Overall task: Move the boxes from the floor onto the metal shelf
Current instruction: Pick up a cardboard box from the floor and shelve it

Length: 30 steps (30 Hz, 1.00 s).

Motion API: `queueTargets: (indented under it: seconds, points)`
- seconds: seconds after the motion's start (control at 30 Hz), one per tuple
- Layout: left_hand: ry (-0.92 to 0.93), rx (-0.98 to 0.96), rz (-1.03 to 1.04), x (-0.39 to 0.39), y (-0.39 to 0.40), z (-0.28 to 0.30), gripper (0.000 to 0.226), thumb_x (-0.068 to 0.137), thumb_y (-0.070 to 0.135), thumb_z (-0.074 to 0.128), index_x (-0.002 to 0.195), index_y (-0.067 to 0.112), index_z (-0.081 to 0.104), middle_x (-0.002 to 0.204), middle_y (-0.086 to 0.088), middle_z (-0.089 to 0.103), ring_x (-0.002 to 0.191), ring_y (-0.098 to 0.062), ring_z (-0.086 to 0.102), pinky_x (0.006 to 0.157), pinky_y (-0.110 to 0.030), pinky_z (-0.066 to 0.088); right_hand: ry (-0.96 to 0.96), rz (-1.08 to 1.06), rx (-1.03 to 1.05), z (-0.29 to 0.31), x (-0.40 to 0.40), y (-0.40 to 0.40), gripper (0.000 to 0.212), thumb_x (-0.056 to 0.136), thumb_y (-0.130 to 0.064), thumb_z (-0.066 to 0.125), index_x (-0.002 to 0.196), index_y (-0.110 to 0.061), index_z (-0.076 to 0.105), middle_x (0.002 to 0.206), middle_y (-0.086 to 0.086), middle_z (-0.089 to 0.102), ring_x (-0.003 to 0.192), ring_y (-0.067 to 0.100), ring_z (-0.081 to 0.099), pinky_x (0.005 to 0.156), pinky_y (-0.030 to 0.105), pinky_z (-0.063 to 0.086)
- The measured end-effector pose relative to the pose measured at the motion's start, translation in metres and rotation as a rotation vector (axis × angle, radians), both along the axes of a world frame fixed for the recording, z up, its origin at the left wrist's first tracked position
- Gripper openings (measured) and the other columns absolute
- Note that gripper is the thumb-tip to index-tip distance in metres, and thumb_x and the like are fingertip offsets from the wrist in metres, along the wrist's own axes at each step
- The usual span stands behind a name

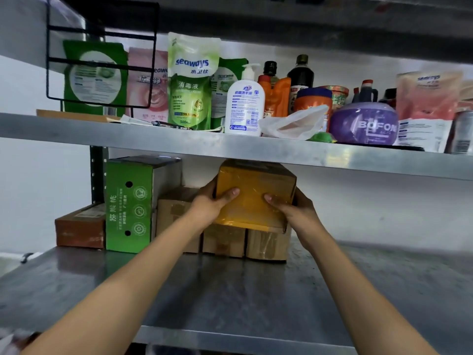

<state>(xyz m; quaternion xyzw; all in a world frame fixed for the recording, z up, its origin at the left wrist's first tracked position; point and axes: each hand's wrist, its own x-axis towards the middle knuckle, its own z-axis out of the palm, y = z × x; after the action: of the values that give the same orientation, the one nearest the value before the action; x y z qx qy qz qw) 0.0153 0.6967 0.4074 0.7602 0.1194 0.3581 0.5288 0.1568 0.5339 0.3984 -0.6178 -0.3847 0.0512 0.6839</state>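
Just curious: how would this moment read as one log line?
hands: left, right grip yellow box | position: atop brown boxes | level: lower metal shelf

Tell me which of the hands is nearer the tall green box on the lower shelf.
Left. The left hand grips the yellow box on the side facing the green box; the right hand holds the far side.

light: soft, even, bright on the upper shelf [230, 147] | shadow: dim beneath it, behind the boxes | glare: dull sheen on the lower shelf [230, 290] | blur: frame edges smeared | distortion: wide-angle bowing of shelf lines
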Motion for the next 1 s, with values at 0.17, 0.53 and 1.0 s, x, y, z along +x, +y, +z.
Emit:
queueTargets:
  seconds: [0.17,0.53,1.0]
  points:
    - [-0.064,-0.034,0.087,-0.009,0.039,-0.004,0.056,0.078,0.045,0.068,0.126,0.020,0.054,0.118,0.002,0.062,0.107,-0.022,0.061,0.091,-0.038,0.052,-0.127,-0.054,-0.126,0.008,-0.007,0.050,0.076,0.063,-0.064,0.079,0.130,-0.039,0.051,0.124,-0.010,0.062,0.104,0.014,0.061,0.081,0.025,0.057]
    - [0.141,0.276,0.589,-0.024,0.105,0.009,0.038,0.091,0.039,0.061,0.115,0.010,0.063,0.113,-0.012,0.067,0.102,-0.030,0.063,0.072,-0.026,0.040,-0.138,-0.026,-0.139,0.013,-0.014,0.141,0.085,0.067,-0.054,0.082,0.139,-0.019,0.052,0.122,0.001,0.067,0.100,0.016,0.066,0.088,0.035,0.057]
    - [0.344,0.998,0.597,-0.042,0.143,-0.029,0.045,0.088,-0.004,0.052,0.132,0.008,0.051,0.139,-0.012,0.041,0.127,-0.030,0.037,0.102,-0.039,0.037,-0.163,-0.101,-0.221,0.012,-0.014,0.196,0.073,0.072,-0.052,0.080,0.125,-0.011,0.051,0.114,0.003,0.061,0.098,0.017,0.059,0.060,0.019,0.041]
